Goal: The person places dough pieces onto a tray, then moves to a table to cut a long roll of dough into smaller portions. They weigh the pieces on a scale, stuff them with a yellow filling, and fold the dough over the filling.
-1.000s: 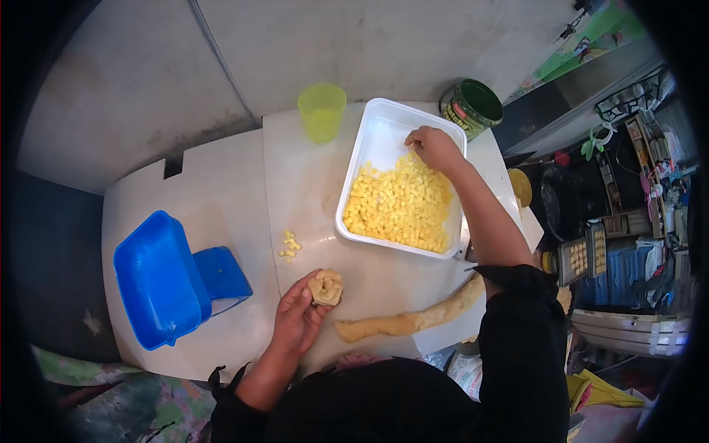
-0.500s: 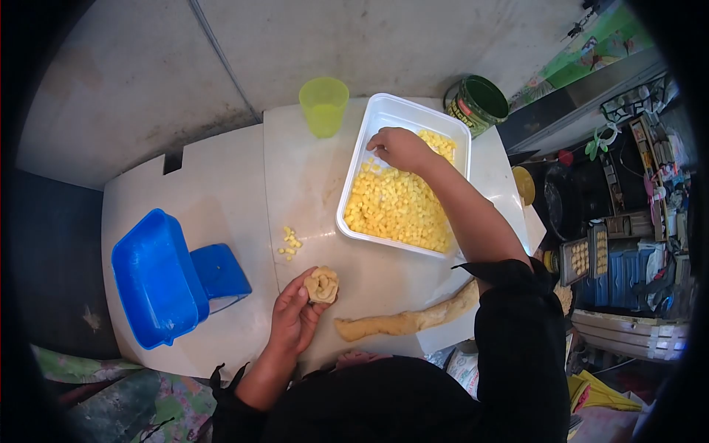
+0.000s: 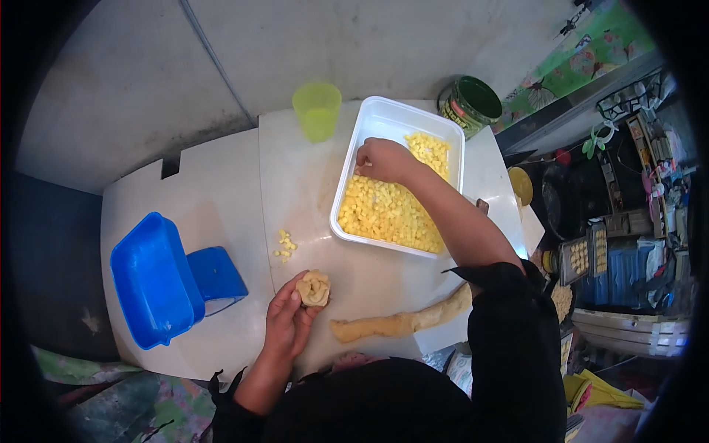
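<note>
My left hand (image 3: 286, 316) is closed round a small piece of beige dough (image 3: 314, 289), whose top is folded like a flower. Over the white tray (image 3: 351, 234), my right hand (image 3: 385, 159) bends its fingers downward in a pinch at the edge of the small yellow cubes (image 3: 391, 214). Whatever is between those fingertips is hidden. A long roll of dough (image 3: 395, 325) lies on the table below the tray, under the right forearm. Several loose yellow cubes (image 3: 285, 242) sit on the table, above and left of the held dough.
At the left stands a blue kitchen scale (image 3: 216, 273) with a deep blue basin (image 3: 151, 284) beside it. A yellow-green cup (image 3: 317, 111) and a dark green tub (image 3: 473, 103) stand behind, near the wall. Trays of small pieces (image 3: 574, 260) are at the far right.
My right hand has come slightly down and left in the tray, closer to the cubes. My left hand still holds the dough; the whole view has shifted a little.
</note>
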{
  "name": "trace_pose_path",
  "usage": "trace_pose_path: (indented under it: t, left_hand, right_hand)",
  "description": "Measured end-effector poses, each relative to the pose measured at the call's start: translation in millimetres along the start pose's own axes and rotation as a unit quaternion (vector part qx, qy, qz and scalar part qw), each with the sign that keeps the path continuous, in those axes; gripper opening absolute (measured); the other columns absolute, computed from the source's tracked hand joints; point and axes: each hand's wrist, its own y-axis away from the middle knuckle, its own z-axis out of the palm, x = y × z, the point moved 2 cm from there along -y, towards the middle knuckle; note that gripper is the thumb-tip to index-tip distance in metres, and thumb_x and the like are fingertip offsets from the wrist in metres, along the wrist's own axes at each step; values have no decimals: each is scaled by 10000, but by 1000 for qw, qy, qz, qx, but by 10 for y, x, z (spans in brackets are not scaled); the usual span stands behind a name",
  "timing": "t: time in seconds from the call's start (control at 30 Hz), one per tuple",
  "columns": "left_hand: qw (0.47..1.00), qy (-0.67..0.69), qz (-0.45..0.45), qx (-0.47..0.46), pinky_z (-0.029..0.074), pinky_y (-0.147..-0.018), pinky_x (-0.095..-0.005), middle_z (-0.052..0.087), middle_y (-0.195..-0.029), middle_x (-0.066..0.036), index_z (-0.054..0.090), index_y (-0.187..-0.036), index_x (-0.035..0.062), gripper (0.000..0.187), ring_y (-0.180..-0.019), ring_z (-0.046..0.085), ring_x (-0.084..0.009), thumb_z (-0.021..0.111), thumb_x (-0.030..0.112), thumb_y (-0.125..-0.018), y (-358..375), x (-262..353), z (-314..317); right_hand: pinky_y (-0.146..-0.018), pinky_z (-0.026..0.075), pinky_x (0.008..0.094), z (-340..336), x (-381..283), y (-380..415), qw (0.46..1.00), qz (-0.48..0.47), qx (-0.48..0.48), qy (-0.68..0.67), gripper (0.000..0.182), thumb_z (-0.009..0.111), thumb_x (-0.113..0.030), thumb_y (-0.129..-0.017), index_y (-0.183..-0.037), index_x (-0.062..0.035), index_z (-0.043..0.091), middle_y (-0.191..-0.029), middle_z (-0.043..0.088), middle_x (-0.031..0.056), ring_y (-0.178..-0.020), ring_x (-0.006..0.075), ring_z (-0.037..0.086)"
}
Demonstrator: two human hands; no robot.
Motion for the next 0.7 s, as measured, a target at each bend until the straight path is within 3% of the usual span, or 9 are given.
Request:
trace_pose_path:
  t: [0.27, 0.37, 0.47, 0.7]
  left_hand:
    - [1000, -7, 18, 6, 471, -944, -405, 528, -1228, -169, 415, -1291, -53, 424, -1121, 543, -270, 507, 156, -933, -22, 23, -27]
    - [1000, -11, 17, 14, 467, -946, -400, 522, -1235, -169, 411, -1295, -54, 428, -1128, 537, -265, 505, 157, -934, -29, 39, -6]
    - [999, -19, 15, 22, 466, -943, -394, 524, -1231, -170, 406, -1299, -54, 432, -1125, 537, -259, 503, 160, -936, -52, 58, 59]
    - [999, -42, 10, 14, 488, -910, -373, 527, -1222, -161, 404, -1303, -45, 462, -1090, 556, -259, 514, 207, -931, -105, 38, 83]
  right_hand:
    - [-773, 487, 387, -49, 267, -58, 994, -1, 109, -22, 175, 574, -126, -773, -921, -91, 661, -885, 640, 123, -859, 295, 611]
    - [-748, 485, 389, -274, 107, 118, 998, 4, 53, -23, 182, 547, -99, -769, -908, -74, 662, -859, 653, 126, -813, 301, 617]
    - [-741, 479, 388, -268, 155, 192, 998, -40, 28, -32, 180, 540, -86, -757, -884, -59, 665, -865, 649, 130, -819, 293, 615]
    - [-766, 474, 379, -458, 174, 519, 998, -23, -2, -51, 186, 520, -64, -749, -862, -55, 667, -886, 648, 133, -863, 284, 607]
